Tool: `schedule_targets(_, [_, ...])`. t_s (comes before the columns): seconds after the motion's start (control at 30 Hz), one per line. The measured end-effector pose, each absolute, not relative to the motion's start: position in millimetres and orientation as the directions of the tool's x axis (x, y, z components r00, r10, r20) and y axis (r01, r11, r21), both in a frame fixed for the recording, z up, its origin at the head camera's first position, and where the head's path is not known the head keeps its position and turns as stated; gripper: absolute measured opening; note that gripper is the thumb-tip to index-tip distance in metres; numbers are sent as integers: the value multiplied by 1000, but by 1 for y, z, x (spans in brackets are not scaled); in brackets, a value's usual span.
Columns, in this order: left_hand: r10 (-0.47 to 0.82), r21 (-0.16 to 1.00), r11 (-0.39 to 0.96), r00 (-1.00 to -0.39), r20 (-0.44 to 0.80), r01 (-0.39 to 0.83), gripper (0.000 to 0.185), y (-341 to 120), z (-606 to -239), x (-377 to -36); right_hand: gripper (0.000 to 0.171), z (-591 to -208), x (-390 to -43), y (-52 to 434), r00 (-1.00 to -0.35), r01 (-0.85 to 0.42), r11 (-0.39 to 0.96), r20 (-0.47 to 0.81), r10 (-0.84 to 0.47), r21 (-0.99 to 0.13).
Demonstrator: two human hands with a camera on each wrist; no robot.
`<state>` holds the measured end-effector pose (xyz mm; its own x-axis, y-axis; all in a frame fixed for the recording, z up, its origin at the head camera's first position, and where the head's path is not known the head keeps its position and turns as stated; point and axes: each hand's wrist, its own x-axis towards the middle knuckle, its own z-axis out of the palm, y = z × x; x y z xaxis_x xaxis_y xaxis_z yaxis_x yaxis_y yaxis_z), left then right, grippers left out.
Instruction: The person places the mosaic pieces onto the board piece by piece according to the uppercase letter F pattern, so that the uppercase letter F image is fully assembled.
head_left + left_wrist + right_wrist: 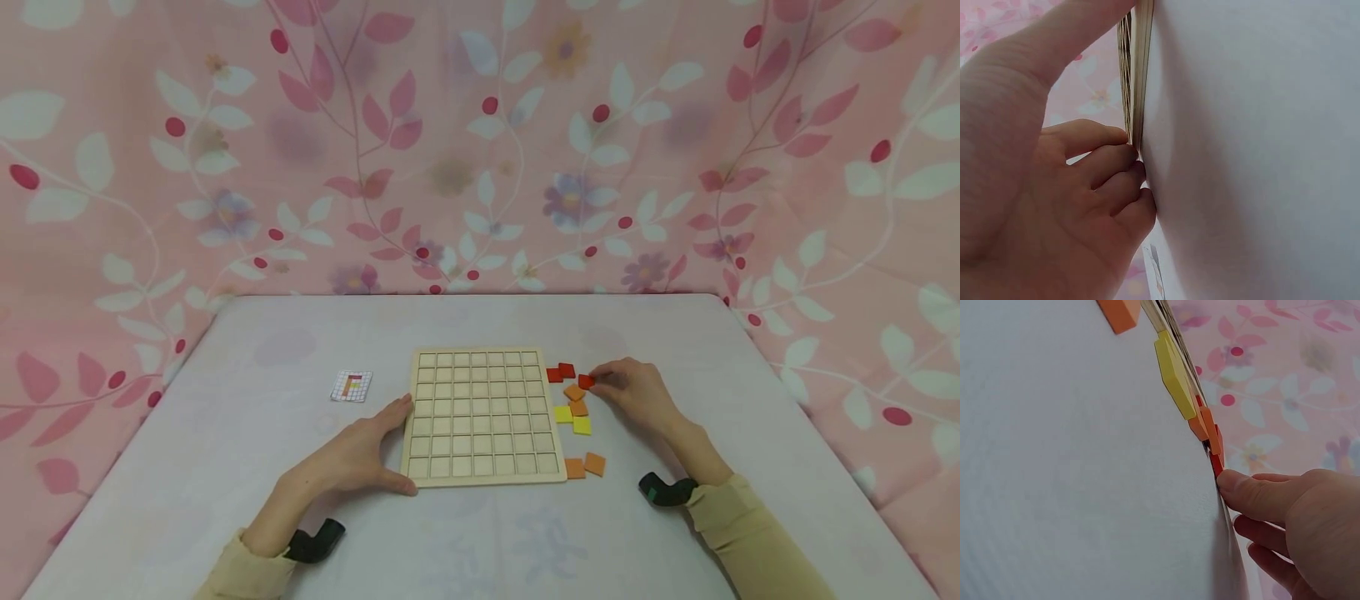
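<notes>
While my left hand (360,454) rested against the pale wooden grid board (482,421), its thumb was spread wide from the fingers: thumb tip at the near left corner, fingertips along the left edge further up. Contact only on that side, no grip. My right hand (637,396) was nearly closed at the tips, thumb and index finger pinching the red square tile (586,382) (rightmost of three reds) by its right side; whether it was off the table, I couldn't tell. The remaining right fingers were bent, below the thumb in the right wrist view.

Board lay flat mid-table, seven cells by seven, between my two hands. Loose tiles ran down its right side. Far end: a pair of red tiles (567,370), edges meeting, just left of the pinched one. Next, toward me, two orange tiles (574,392), touching, then two yellow tiles (582,425) set corner to corner or nearly so. By the near right corner, well apart from those, sat another orange pair (595,464), one right beside the board.

On the left, near my fingertips but apart from them, lay a small gridded card (351,386) with a red, orange and yellow figure. White cloth (637,542) covered the table; pink floral fabric (480,142) hung behind it. Each wrist wore a black device (667,490), just past a tan sleeve (757,533).
</notes>
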<state>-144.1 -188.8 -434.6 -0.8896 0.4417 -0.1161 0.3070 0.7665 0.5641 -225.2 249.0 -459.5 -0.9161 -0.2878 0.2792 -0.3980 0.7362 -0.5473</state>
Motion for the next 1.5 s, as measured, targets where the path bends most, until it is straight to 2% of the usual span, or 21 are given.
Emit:
schedule_targets(0.13, [438,561,771,-891,-123,301,121,-189,-435,-144,24,-460,-226,249,-920,-389,735,276,-279,-556])
schedule_targets(0.43, [439,548,782,-886,-145,298,121,-188,-435,-145,24,-445,-223,244,-958,-287,722,210,-197,-630])
schedule_targets(0.8, [445,554,775,-884,-140,302,120,-189,-435,-146,22,-428,-232,213,-938,-345,664,254,-234,-664])
schedule_targets(1.03, [438,560,776,-887,-147,290,120,-190,-436,-145,21,-426,-238,190,-942,-333,645,226,-247,-688])
schedule_targets(1.5, [443,553,776,-885,-139,302,120,-191,-437,-144,16,-427,-248,153,-931,-363,628,245,-269,-689])
